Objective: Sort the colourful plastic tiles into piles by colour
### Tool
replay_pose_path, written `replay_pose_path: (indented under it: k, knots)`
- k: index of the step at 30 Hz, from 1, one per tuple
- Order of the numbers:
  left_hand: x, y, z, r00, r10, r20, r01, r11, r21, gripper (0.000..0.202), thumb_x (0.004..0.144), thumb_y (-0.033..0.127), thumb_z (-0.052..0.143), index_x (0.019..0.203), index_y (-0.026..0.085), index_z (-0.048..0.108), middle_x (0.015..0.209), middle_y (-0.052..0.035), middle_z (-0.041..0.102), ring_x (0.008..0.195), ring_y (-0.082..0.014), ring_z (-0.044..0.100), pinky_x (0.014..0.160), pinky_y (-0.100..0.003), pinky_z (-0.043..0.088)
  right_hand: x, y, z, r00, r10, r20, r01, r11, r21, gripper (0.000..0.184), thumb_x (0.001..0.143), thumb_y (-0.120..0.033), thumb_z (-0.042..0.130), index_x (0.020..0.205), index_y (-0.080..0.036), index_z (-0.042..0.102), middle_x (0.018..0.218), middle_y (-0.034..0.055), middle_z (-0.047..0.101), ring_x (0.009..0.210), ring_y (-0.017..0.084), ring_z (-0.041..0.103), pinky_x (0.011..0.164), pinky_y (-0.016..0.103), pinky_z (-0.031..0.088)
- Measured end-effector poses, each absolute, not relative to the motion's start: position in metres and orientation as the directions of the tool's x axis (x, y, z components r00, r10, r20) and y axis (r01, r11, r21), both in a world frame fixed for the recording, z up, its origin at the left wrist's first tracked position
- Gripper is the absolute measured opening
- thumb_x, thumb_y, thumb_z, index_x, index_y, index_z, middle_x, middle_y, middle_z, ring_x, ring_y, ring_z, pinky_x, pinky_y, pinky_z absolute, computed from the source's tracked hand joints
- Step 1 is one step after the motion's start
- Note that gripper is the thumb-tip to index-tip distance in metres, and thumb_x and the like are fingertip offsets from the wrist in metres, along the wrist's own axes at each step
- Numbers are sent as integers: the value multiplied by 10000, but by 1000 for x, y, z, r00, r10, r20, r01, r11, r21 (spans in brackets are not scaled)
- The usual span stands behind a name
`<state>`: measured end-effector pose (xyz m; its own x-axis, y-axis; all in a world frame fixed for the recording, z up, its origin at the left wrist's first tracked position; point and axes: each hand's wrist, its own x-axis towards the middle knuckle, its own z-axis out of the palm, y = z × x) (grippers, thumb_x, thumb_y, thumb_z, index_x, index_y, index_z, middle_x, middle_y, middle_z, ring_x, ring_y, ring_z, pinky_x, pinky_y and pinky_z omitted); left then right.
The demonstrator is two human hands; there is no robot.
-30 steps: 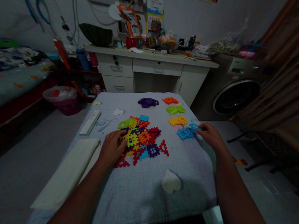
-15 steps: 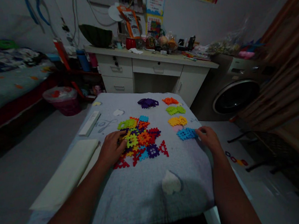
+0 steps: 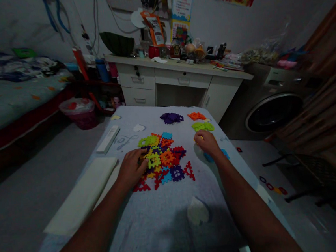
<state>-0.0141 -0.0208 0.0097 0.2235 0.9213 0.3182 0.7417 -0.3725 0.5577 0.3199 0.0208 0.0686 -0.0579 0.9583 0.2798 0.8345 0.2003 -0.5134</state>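
A mixed heap of notched plastic building tiles (image 3: 166,157) in several colours lies on the cloth-covered table. My left hand (image 3: 132,167) rests at the heap's left edge, its thumb and fingers spread apart and touching tiles. On the right, my right hand (image 3: 207,141) is closed over the yellow tiles (image 3: 199,139), fingers curled around them; most of that pile is hidden. Blue tiles (image 3: 224,154) lie partly behind my right wrist. Beyond are piles of green tiles (image 3: 203,127), orange tiles (image 3: 197,116) and purple tiles (image 3: 171,118).
A long white box (image 3: 108,139) and a folded pale sheet (image 3: 82,195) lie along the table's left side. Behind the table stands a white desk (image 3: 138,79) crowded with items. A washing machine (image 3: 269,104) is at right, a pink bin (image 3: 80,114) at left.
My right hand has left the blue tiles and moved away from me and leftward, onto the yellow pile. My left hand stays at the mixed heap. The view has shifted slightly.
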Motion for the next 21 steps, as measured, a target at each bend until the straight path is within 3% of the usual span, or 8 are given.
replay_pose_path:
  k: [4, 8, 11, 14, 21]
  knots:
    - [-14, -21, 10, 214, 926, 312, 741, -362, 565, 425, 875, 408, 476, 1203, 175, 614, 1232, -119, 643, 1171, -294, 544, 1040, -491, 414, 279, 53, 54, -151, 973, 173, 886, 211, -413, 254, 795, -185, 422, 665, -175, 640, 746, 52, 633, 745, 176, 537, 700, 272, 376]
    - [-14, -22, 10, 222, 922, 318, 732, -373, 570, 419, 891, 404, 470, 1204, 166, 614, 1227, -123, 646, 1163, -291, 549, 1041, -493, 413, 249, 76, 40, -164, 983, 81, 910, 182, -373, 275, 895, -235, 425, 757, -177, 655, 857, 69, 657, 837, 180, 546, 764, 268, 380]
    - [-13, -23, 11, 221, 921, 321, 728, -375, 574, 410, 892, 399, 473, 1200, 170, 614, 1223, -121, 649, 1167, -291, 549, 1040, -492, 416, 234, 86, 35, -139, 988, 65, 912, 153, -381, 210, 886, -339, 545, 954, -180, 664, 1060, 92, 654, 993, 211, 547, 862, 298, 388]
    - [-13, -23, 12, 214, 920, 327, 725, -374, 578, 394, 886, 390, 480, 1197, 188, 616, 1223, -109, 651, 1173, -289, 548, 1038, -489, 422, 223, 92, 32, -142, 989, 43, 909, 148, -390, 401, 810, -411, 668, 1147, -202, 611, 1218, 106, 621, 1092, 261, 526, 912, 352, 393]
    - [-13, -24, 13, 214, 922, 323, 727, -371, 578, 390, 885, 388, 482, 1189, 191, 624, 1222, -109, 656, 1175, -295, 549, 1035, -492, 427, 218, 98, 29, -141, 989, 51, 891, 149, -429, 328, 783, -291, 680, 1093, -194, 626, 1180, 85, 648, 1067, 227, 556, 954, 345, 391]
